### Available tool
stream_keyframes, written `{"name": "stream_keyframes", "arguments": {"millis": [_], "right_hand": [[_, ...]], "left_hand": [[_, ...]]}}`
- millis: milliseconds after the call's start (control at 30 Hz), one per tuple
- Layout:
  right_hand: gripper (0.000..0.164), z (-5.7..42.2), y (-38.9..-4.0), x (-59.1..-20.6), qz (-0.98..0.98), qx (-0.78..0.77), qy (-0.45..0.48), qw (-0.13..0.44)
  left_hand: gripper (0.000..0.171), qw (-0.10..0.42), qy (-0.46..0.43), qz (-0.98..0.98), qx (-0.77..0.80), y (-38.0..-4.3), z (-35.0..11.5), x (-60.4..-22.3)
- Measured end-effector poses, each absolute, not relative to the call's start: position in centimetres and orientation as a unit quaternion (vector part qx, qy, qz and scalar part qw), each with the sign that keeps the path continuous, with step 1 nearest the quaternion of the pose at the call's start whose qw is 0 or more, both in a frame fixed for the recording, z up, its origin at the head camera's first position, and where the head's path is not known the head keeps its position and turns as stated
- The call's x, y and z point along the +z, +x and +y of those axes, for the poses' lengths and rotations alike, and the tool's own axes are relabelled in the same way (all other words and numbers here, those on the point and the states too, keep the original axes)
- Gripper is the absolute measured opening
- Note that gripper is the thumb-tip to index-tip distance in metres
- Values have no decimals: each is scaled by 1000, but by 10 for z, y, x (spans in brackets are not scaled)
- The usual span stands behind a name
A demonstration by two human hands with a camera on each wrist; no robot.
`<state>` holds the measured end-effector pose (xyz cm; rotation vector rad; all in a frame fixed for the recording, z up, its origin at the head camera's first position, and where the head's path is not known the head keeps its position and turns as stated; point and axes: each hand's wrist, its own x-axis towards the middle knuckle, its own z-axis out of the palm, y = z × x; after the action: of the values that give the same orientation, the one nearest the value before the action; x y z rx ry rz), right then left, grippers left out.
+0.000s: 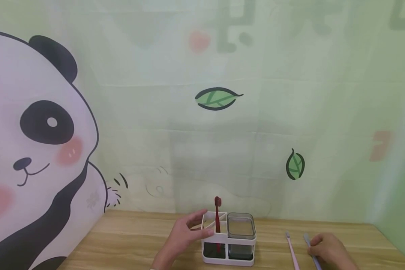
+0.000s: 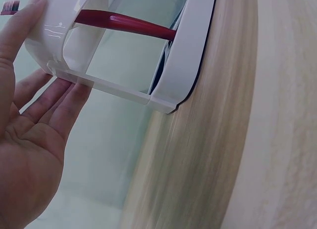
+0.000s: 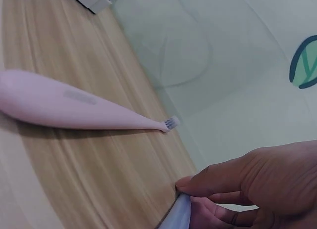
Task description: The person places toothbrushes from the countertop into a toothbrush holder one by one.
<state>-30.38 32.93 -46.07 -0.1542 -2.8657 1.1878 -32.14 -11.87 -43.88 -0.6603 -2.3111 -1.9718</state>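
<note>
My left hand (image 1: pixel 183 233) grips the left side of a white toothbrush holder (image 1: pixel 231 261), thumb on its front and fingers round the side. A red toothbrush (image 1: pixel 217 217) stands upright in one of the holder's slots; the left wrist view shows its handle (image 2: pixel 124 24) reaching down to the base. To the right, my right hand (image 1: pixel 329 249) pinches a light blue toothbrush (image 1: pixel 315 260) between thumb and fingers. In the right wrist view only a short piece of that brush (image 3: pixel 177 214) shows below the fingertips. A pink toothbrush (image 1: pixel 292 250) lies on the table just left of it.
A clear grey cup (image 1: pixel 241 226) sits in the right half of the holder. The wood-grain table (image 1: pixel 121 240) ends at a pale green backdrop (image 1: pixel 138 112) printed with a panda and leaves.
</note>
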Motion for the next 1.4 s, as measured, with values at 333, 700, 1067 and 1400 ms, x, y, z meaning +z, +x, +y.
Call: {"name": "stream_keyframes", "arguments": {"millis": [333, 700, 1067, 1400], "right_hand": [[15, 327, -306, -462, -937, 344, -57, 11], [12, 324, -302, -457, -934, 352, -59, 17], [21, 323, -303, -444, -926, 372, -55, 30], [26, 309, -301, -422, -903, 418, -38, 95]], "left_hand": [[68, 12, -213, -743, -634, -322, -119, -440], [68, 11, -213, -745, -632, -322, -119, -439], [68, 11, -212, -747, -630, -322, -119, -438], [68, 11, -211, -750, -626, -320, -119, -437]]}}
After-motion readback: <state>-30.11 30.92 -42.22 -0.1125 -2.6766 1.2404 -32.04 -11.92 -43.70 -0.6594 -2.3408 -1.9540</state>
